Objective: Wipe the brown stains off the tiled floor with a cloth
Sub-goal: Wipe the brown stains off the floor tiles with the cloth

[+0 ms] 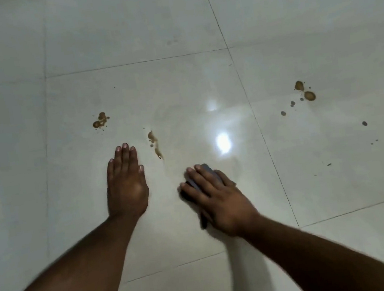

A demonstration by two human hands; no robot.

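While left hand [126, 184] lies flat, grip wide, right hand [219, 197] presses cloth [207, 171] below stain [155, 143].

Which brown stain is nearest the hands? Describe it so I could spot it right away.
Start at the big centre floor tile where both hands rest. Just beyond and right of the flat left hand lies the streak stain. Unlike the round blotches further left and the spots on the right-hand tile, it is long and thin.

Indoor room — glossy pale floor tiles [124, 32], grout lines.
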